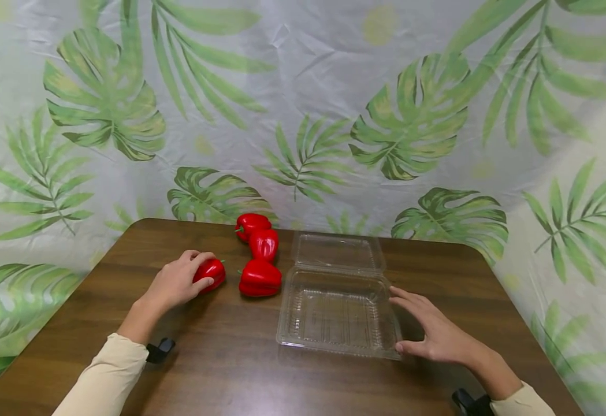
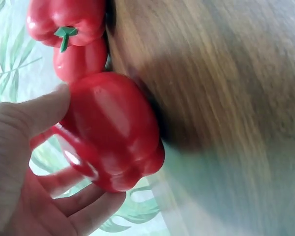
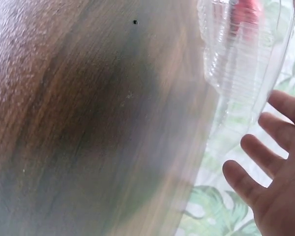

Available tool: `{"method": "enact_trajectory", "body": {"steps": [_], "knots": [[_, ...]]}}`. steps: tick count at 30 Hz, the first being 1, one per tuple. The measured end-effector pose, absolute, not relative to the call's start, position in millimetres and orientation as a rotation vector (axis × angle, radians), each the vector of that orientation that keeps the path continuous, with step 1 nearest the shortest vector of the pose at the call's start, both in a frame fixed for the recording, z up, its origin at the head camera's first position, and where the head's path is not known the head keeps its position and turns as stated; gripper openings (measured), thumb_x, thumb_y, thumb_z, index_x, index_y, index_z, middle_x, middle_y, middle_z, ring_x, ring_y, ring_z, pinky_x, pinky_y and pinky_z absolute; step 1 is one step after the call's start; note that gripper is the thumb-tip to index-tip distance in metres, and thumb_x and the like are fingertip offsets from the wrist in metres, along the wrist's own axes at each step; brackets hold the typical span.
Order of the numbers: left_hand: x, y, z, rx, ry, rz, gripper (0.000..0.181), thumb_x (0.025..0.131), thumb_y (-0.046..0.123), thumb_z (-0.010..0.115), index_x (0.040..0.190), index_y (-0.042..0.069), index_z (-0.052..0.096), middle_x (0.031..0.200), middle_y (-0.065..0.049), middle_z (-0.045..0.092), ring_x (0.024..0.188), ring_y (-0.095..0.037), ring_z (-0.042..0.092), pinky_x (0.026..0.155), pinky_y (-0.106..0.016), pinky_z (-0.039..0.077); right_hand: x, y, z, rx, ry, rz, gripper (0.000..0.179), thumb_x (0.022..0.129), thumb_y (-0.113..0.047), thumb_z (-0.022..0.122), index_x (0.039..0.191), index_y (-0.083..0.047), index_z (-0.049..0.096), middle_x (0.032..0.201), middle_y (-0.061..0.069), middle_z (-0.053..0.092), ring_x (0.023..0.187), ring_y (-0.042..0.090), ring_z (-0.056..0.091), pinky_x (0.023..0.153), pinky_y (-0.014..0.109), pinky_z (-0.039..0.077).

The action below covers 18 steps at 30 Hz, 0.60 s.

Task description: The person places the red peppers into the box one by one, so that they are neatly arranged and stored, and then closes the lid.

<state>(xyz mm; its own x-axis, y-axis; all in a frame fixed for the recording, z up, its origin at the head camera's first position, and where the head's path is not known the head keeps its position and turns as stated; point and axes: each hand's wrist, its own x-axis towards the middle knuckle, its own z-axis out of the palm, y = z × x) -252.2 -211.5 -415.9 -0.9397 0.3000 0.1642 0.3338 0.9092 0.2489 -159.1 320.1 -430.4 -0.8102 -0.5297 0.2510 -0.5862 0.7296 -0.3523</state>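
Note:
My left hand (image 1: 179, 278) grips a glossy red bell pepper (image 1: 216, 275) at the left of the table. In the left wrist view the thumb lies on one side of this pepper (image 2: 113, 130) and the fingers curl round the other. At the right side of a clear plastic clamshell container (image 1: 334, 346), my right hand (image 1: 435, 329) is spread, its fingertips and thumb right at the rim. The container's lid (image 1: 339, 252) is folded back flat behind its base. The right wrist view shows the fingers (image 3: 258, 152) extended and apart beside the clear wall.
Three more red bell peppers, a front one (image 1: 260, 278), a middle one (image 1: 264, 245) and a back one (image 1: 251, 225), stand in a row just left of the container. Behind the brown wooden table (image 1: 219, 358) hangs a leaf-patterned cloth (image 1: 313, 86).

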Motion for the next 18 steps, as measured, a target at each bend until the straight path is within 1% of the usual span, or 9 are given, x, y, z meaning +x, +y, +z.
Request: {"method": "enact_trajectory", "body": {"steps": [5, 10, 14, 18], "knots": [[-251.6, -211.4, -417.8, -0.513, -2.986, -0.497, 0.056, 0.089, 0.025, 0.069, 0.140, 0.015, 0.048, 0.140, -0.020, 0.049, 0.114, -0.043, 0.059, 0.086, -0.062, 0.053, -159.4, 320.2, -430.9, 0.932, -2.797, 0.630, 0.081, 0.077, -0.038, 0.081, 0.143, -0.001, 0.049, 0.154, 0.022, 0.041, 0.133, 0.038, 0.040, 0.093, 0.064, 0.045], [-250.4, -210.3, -417.7, -0.489, -3.025, -0.574, 0.058, 0.089, 0.020, 0.069, 0.141, 0.015, 0.044, 0.146, -0.023, 0.045, 0.122, -0.046, 0.054, 0.092, -0.066, 0.048, -160.4, 320.2, -431.6, 0.946, -2.813, 0.648, 0.083, 0.079, -0.039, 0.080, 0.145, -0.001, 0.046, 0.154, 0.023, 0.039, 0.133, 0.040, 0.039, 0.093, 0.066, 0.044], [-249.1, -210.1, -416.0, -0.493, -3.024, -0.587, 0.058, 0.088, 0.019, 0.069, 0.141, 0.013, 0.046, 0.150, -0.025, 0.042, 0.124, -0.050, 0.052, 0.094, -0.067, 0.048, -160.3, 320.7, -431.0, 0.944, -2.813, 0.631, 0.084, 0.079, -0.040, 0.080, 0.145, -0.001, 0.046, 0.154, 0.023, 0.039, 0.133, 0.039, 0.040, 0.093, 0.066, 0.044], [-248.8, -209.7, -415.6, -0.494, -3.005, -0.575, 0.058, 0.088, 0.018, 0.070, 0.141, 0.013, 0.048, 0.152, -0.025, 0.042, 0.125, -0.050, 0.051, 0.094, -0.065, 0.049, -160.1, 321.0, -429.4, 0.948, -2.806, 0.612, 0.083, 0.078, -0.039, 0.081, 0.145, -0.002, 0.047, 0.154, 0.023, 0.039, 0.133, 0.038, 0.040, 0.093, 0.065, 0.044]]}}
